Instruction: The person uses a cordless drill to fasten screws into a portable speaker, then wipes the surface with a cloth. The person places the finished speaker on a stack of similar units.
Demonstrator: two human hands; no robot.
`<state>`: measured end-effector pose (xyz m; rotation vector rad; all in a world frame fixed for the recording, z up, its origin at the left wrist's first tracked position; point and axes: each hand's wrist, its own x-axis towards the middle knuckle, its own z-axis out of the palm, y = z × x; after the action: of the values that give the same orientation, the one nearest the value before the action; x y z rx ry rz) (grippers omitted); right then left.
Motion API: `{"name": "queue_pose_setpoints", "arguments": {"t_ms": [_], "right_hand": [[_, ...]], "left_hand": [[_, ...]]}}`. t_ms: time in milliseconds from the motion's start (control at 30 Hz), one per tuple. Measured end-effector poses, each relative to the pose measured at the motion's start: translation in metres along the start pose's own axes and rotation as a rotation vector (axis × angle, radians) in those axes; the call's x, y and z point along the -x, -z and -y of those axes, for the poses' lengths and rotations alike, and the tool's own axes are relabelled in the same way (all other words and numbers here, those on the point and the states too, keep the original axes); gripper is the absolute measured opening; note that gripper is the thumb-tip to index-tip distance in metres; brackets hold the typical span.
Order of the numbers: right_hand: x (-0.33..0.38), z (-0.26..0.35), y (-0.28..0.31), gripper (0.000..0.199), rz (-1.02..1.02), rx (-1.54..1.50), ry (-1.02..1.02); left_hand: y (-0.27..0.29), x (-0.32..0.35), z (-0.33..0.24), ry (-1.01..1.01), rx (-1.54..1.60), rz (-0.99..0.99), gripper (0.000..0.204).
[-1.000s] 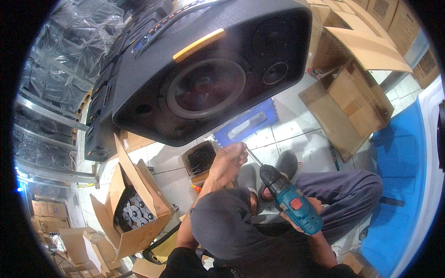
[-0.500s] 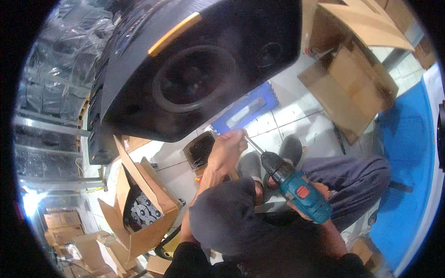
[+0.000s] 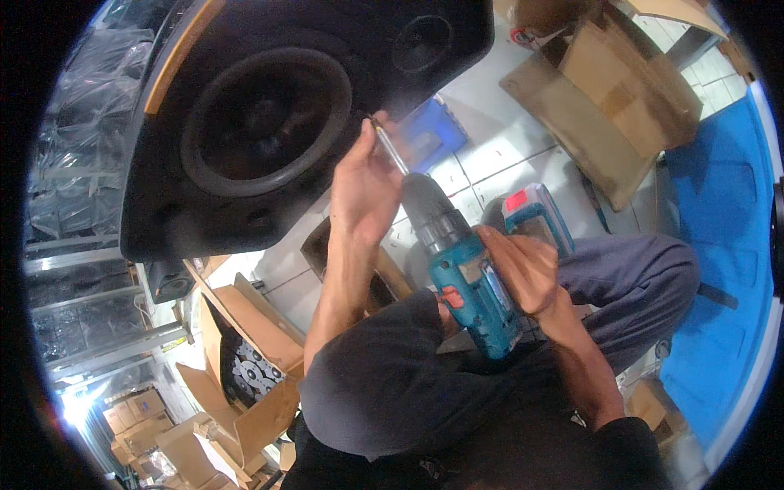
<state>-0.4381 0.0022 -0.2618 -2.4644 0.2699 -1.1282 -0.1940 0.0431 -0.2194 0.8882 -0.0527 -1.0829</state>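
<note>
Drill (image 3: 472, 292), likely heavy and stiff; best held where right hand (image 3: 527, 273) closes round it; left hand (image 3: 366, 192) pinching bit (image 3: 392, 153).

Smooth teal plastic drill (image 3: 478, 306), shiny metal bit (image 3: 393, 150), matt black speaker (image 3: 273, 122).

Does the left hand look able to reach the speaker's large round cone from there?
Probably yes: nothing visible blocks the way from the left hand to the large round cone. The hand's fingertips are at the bit in the power drill, though, so may need freeing first; depth is hard to judge.
</note>
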Motion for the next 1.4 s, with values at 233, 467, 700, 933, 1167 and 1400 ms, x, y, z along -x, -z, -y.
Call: {"name": "queue_pose_setpoints", "arguments": {"t_ms": [233, 467, 700, 933, 1167, 1400], "right_hand": [[-0.006, -0.009, -0.006, 0.044, -0.008, -0.031, 0.045], [-0.011, -0.009, -0.011, 0.042, -0.022, -0.054, 0.035], [-0.011, -0.008, -0.010, 0.044, 0.008, -0.061, 0.008], [-0.006, -0.010, -0.016, 0.045, -0.045, -0.053, 0.024], [-0.013, -0.008, -0.012, 0.047, -0.003, -0.070, 0.017], [-0.014, -0.007, -0.015, 0.047, -0.014, -0.088, -0.003]], "left_hand": [[0.013, -0.011, -0.002, -0.044, 0.021, 0.143, 0.028], [0.015, -0.014, -0.004, -0.052, 0.048, 0.077, 0.025], [0.009, -0.013, -0.003, -0.056, 0.009, 0.001, 0.027], [0.004, -0.009, -0.003, -0.053, -0.014, 0.011, 0.026], [0.004, -0.011, -0.004, -0.047, -0.010, -0.009, 0.029], [-0.001, 0.032, -0.017, -0.092, -0.404, -0.149, 0.031]]}}
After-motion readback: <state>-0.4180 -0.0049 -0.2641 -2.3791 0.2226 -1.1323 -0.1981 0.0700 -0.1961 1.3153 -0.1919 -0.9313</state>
